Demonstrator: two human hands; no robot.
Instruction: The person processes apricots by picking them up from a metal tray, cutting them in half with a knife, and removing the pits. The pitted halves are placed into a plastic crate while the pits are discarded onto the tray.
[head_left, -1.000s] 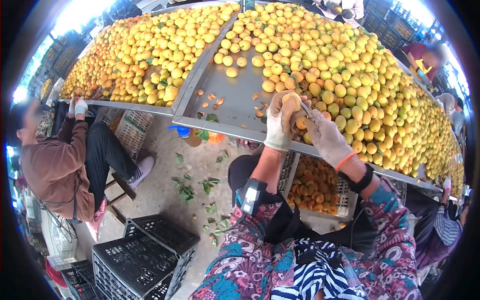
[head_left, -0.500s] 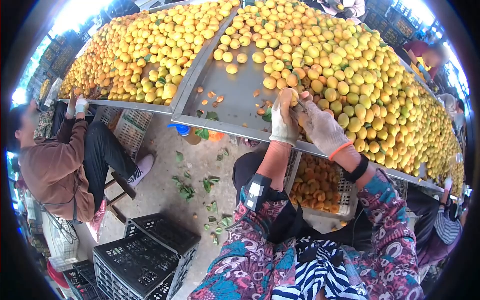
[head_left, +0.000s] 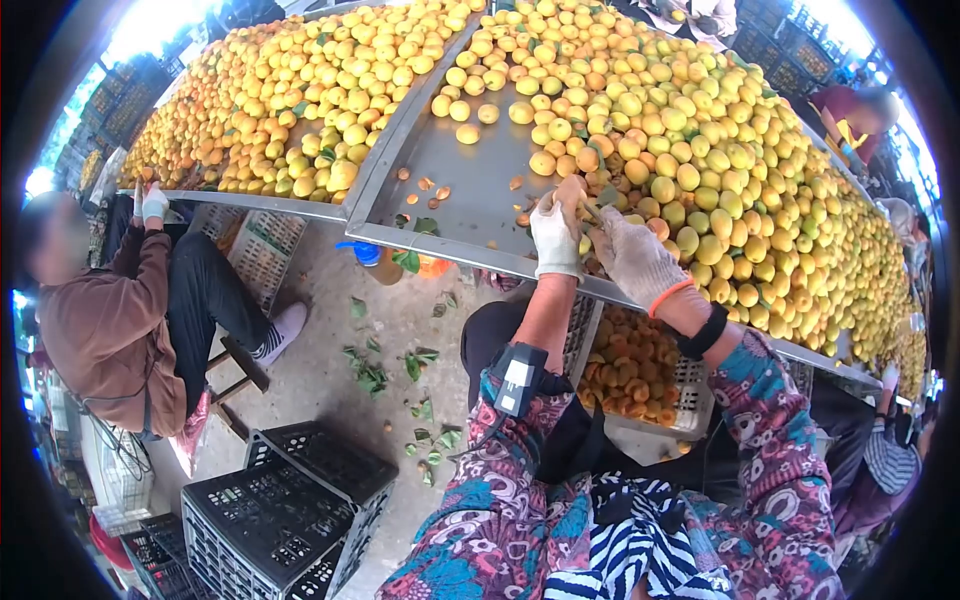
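Note:
My left hand (head_left: 557, 232), in a pale work glove, is closed at the tray's front edge around an apricot that its fingers mostly hide. Close beside it on the right, my gloved right hand (head_left: 638, 256) has its fingers wrapped round a small thin tool (head_left: 592, 209), whose tip points toward the left hand. Exactly what the tool is cannot be made out. Both hands are over the metal tray (head_left: 440, 165), against a large heap of yellow-orange apricots (head_left: 690, 140). Several brown pits (head_left: 427, 184) and bits lie on the bare metal to the left.
Below the tray, a crate (head_left: 692, 395) holds split apricots (head_left: 630, 365). Black crates (head_left: 268, 520) are on the floor at left, near scattered leaves (head_left: 368, 370). A blue-capped bottle (head_left: 375, 260) stands under the edge. A person in brown (head_left: 105, 320) sits at left by another apricot heap (head_left: 300, 100).
My hands have moved slightly apart, and the yellow fruit seen between them is now mostly hidden. The left hand shifted a little left. The view moved slightly.

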